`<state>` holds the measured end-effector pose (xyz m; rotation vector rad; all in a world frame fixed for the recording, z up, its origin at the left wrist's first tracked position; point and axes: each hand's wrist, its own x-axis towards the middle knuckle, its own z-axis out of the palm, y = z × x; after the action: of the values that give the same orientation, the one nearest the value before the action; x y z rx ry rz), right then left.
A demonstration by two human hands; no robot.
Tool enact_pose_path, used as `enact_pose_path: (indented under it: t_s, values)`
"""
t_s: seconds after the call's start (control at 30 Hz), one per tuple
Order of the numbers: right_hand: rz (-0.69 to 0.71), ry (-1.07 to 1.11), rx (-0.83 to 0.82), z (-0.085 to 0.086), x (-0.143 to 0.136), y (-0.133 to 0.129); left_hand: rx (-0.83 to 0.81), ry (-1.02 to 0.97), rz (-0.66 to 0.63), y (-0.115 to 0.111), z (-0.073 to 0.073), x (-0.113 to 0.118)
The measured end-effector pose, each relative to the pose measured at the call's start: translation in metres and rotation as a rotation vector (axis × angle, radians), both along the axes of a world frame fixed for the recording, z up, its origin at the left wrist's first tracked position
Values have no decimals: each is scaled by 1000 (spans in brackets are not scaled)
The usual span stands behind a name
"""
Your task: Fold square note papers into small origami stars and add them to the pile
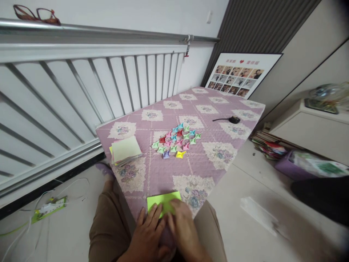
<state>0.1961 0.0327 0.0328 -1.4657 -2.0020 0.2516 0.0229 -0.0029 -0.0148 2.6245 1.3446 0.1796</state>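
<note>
A bright yellow-green sheet of paper (165,199) lies at the near edge of the table, its lower part covered by my hands. My left hand (148,229) rests on its left side, fingers stretched out and lying flat. On the right side of the sheet, my right hand (183,222) touches the paper, smeared by motion, so how its fingers are set is unclear. Beyond the sheet sits a cluster of small folded paper shapes (179,133) in green, pink, blue and red. A yellow folded shape (180,154) and a purple one (166,154) are nearest me.
A stack of paper sheets (125,149) lies to the left on the flowered tablecloth (160,174). Further right is a small black object (233,119) with a thin tail. A radiator (117,83) borders the table's left side. A power strip (49,209) is on the floor.
</note>
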Motion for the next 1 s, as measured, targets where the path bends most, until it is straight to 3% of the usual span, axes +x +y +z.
enact_pose_path:
  t_s: [0.07, 0.2, 0.33, 0.57, 0.67, 1.0]
  values:
    - [113, 74, -114, 11, -23, -5, 39, -25, 6, -1, -2, 2]
    - [118, 140, -195, 18, -42, -2, 37, -34, -14, 1, -4, -2]
    - [92, 140, -188, 6, -38, 3, -69, 2, -93, 7, 0, -17]
    - [74, 2, -168, -9, -40, 7, -86, 41, -66, 5, 8, -29]
    - [-8, -220, -137, -7, -27, 15, -52, 66, -24, 2, 9, -28]
    - [-282, -359, -140, -8, 67, 41, -70, 43, 46, 3, 18, -26]
